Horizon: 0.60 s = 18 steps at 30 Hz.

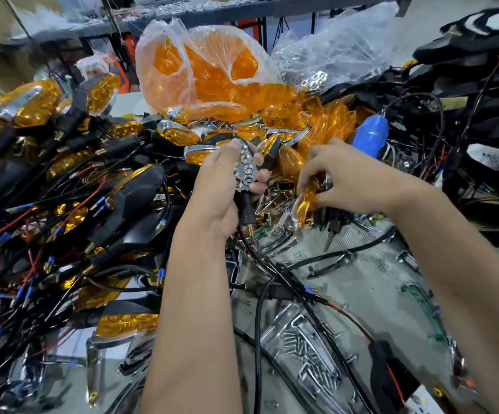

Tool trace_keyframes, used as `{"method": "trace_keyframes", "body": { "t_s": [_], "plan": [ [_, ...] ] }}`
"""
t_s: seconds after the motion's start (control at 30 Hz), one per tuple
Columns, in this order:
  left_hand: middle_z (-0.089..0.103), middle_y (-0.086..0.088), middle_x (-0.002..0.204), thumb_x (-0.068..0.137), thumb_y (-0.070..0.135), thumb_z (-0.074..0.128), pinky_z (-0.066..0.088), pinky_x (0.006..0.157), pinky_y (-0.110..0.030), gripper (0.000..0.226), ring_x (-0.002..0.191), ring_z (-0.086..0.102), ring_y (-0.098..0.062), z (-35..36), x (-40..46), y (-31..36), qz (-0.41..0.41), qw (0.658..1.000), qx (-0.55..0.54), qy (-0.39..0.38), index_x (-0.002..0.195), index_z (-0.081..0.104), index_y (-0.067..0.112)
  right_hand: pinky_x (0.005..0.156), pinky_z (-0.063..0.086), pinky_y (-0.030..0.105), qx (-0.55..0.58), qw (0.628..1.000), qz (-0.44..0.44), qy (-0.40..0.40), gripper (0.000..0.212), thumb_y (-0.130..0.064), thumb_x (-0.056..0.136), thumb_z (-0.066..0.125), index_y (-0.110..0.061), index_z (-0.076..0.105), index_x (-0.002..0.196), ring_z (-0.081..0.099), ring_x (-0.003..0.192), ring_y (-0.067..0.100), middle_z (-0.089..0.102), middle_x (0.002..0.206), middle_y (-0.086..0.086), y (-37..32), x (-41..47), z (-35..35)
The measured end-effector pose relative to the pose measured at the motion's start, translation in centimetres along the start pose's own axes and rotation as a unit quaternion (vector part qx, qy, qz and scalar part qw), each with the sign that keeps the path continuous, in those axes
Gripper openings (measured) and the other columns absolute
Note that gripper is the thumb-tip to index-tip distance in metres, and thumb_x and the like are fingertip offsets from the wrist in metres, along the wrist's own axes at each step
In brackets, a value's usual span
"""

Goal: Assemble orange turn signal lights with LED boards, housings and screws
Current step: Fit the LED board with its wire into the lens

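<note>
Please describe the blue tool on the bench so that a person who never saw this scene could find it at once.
Start at the big clear plastic bag full of orange lenses at the back of the bench. Go right and down, past the loose orange lenses, to just above the right hand. The blue tool stands there; it is the only large blue object among orange and black parts.

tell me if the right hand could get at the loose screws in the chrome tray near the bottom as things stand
Probably not at once: the right hand is pinching an orange lens. The screws lie uncovered in the chrome tray, with only a black cable passing beside them.
</note>
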<state>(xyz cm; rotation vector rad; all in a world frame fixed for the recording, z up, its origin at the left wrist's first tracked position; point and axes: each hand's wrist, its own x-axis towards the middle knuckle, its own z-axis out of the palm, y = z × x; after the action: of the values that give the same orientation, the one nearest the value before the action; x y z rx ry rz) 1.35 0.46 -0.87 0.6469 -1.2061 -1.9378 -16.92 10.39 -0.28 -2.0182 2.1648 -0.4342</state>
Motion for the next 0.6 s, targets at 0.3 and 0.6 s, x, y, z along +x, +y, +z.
{"method": "trace_keyframes", "body": {
  "t_s": [0.3, 0.6],
  "plan": [
    [0.059, -0.009, 0.086, 0.113, 0.015, 0.04, 0.048, 0.053, -0.024, 0.014, 0.065, 0.059, -0.018, 0.3, 0.2, -0.8, -0.016, 1.0, -0.024, -0.002, 0.107, 0.05, 0.007, 0.049, 0.045, 0.02, 0.35, 0.918, -0.014, 0.187, 0.043, -0.004, 0.088, 0.068, -0.033, 0.069, 0.119, 0.054, 0.052, 0.012, 0.075, 0.093, -0.016, 0.5, -0.5, -1.3],
    [0.066, -0.009, 0.087, 0.112, 0.013, 0.041, 0.059, 0.071, -0.033, 0.018, 0.076, 0.066, -0.021, 0.2, 0.2, -1.2, -0.003, 0.999, -0.02, -0.031, 0.102, 0.056, 0.009, 0.042, 0.02, 0.021, 0.557, 0.805, 0.068, 0.192, 0.012, -0.019, 0.096, 0.07, -0.011, 0.079, 0.095, 0.025, 0.043, 0.011, 0.034, 0.053, -0.002, 0.2, -0.2, -1.1]
  ]
}}
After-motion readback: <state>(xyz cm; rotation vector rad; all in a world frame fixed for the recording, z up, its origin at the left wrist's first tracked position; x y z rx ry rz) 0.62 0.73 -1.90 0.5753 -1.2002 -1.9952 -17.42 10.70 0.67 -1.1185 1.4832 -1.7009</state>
